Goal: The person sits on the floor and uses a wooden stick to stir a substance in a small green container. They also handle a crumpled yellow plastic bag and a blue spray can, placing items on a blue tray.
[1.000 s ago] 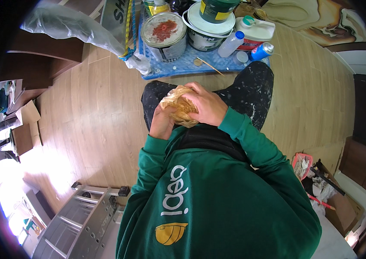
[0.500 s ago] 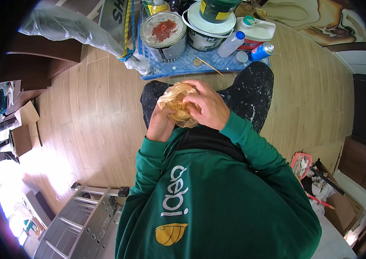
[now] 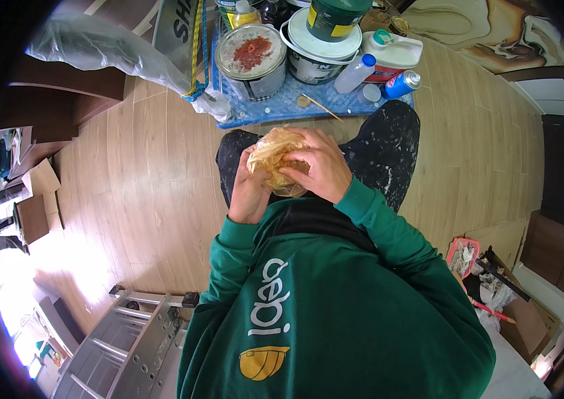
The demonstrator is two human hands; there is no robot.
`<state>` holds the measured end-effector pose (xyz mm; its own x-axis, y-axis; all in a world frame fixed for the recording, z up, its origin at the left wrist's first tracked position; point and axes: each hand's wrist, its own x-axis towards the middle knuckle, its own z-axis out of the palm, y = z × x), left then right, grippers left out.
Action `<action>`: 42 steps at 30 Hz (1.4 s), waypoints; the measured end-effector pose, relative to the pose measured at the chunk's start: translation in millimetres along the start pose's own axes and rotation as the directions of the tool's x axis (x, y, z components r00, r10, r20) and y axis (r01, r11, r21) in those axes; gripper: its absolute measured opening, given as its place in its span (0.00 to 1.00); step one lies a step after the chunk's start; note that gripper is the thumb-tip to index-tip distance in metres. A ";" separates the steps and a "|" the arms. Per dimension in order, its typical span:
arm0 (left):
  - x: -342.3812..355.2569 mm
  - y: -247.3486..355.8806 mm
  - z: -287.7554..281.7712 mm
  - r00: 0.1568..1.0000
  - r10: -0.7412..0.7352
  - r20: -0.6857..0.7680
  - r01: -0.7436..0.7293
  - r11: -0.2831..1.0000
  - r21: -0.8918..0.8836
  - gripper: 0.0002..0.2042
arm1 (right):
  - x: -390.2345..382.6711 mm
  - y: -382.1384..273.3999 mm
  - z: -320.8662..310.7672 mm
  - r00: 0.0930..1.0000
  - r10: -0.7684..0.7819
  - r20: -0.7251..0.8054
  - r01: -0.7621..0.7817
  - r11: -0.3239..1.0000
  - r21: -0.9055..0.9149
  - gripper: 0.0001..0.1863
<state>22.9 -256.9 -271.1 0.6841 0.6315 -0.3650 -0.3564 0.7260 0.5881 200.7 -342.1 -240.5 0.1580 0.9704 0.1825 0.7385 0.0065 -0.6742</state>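
Note:
Between my hands is a crumpled, see-through amber plastic bag (image 3: 272, 151), held just above my lap. My left hand (image 3: 250, 195) grips its lower left side, with the thumb pressed on the plastic. My right hand (image 3: 324, 164) is curled over the bag's right side, thumb and fingers pinching its folds. Whatever the bag may contain cannot be made out. Beneath it are my paint-spattered dark trousers (image 3: 385, 149), knees apart.
Ahead, a blue plastic-covered platform (image 3: 275, 114) bears a paint can (image 3: 250, 61), stacked tubs (image 3: 322, 43), a clear bottle (image 3: 355, 73), a blue spray can (image 3: 401, 85) and a thin stick (image 3: 322, 106). An aluminium ladder (image 3: 125, 339) lies behind left; a cardboard box (image 3: 528, 326) with rubbish stands behind right.
Both hands stay on the bag; the fingers of my right hand have shifted slightly over its folds. The view has moved a little. Nothing was let go.

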 end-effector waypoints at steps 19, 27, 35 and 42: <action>4.7 -6.7 -2.3 0.993 0.114 0.014 -0.114 0.993 0.028 0.24 | 6.4 8.7 14.6 0.994 0.103 -0.048 -0.099 0.992 0.083 0.14; 7.8 -7.2 -4.6 0.991 0.125 -0.037 -0.123 0.991 0.046 0.23 | 11.2 7.7 21.5 0.991 0.128 -0.043 -0.125 0.990 0.070 0.13; 22.0 -13.9 -14.9 0.994 0.104 -0.037 -0.103 0.994 0.034 0.24 | 20.9 20.2 31.4 0.987 0.159 -0.021 -0.158 0.986 0.051 0.09; 47.1 -26.1 -27.9 0.998 0.040 -0.053 -0.043 0.998 -0.046 0.27 | 24.0 45.0 41.0 0.985 0.167 -0.050 -0.159 0.978 0.133 0.10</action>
<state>46.7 -238.5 -323.8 0.6348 0.6735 -0.3787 -0.4143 0.7103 0.5690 210.9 -308.6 -295.8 0.3120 0.9445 0.1031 0.6105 -0.1161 -0.7835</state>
